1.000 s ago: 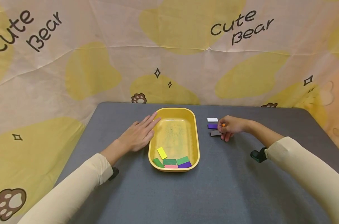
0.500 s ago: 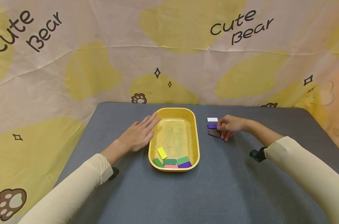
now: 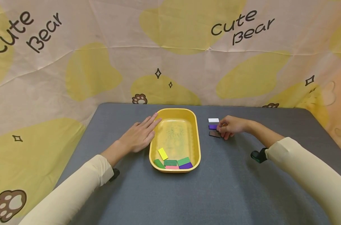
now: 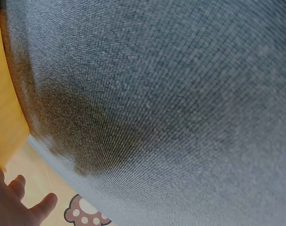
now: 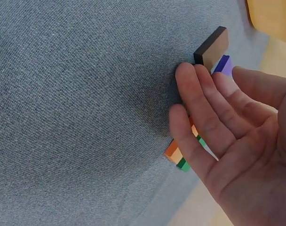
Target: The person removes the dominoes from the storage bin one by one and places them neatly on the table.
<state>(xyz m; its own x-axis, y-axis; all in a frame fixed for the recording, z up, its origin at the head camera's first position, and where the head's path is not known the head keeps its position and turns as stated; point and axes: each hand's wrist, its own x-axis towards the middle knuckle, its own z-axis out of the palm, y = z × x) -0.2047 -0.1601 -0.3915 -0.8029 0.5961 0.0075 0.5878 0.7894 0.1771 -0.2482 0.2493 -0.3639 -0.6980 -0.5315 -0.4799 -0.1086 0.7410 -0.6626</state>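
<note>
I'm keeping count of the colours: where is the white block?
In the head view, the white block lies on the table to the right of the yellow tray, just beyond a purple block beside the right hand.

- Head: high above the tabletop point(image 3: 176, 200), facing forward and down past both far corners to the printed cloth point(image 3: 184, 65); the widest, farthest-off view.
- Left wrist: close over the tabletop beside the tray point(image 3: 175, 171), turned so the far edge crosses the lower left, by the left hand point(image 3: 139, 136).
- Right wrist: close by the right hand point(image 3: 232, 125), facing its palm, far edge rightward.
- Shared: head and right wrist, the brown block point(image 3: 214, 134); head and left wrist, a paw print point(image 3: 139, 99).
</note>
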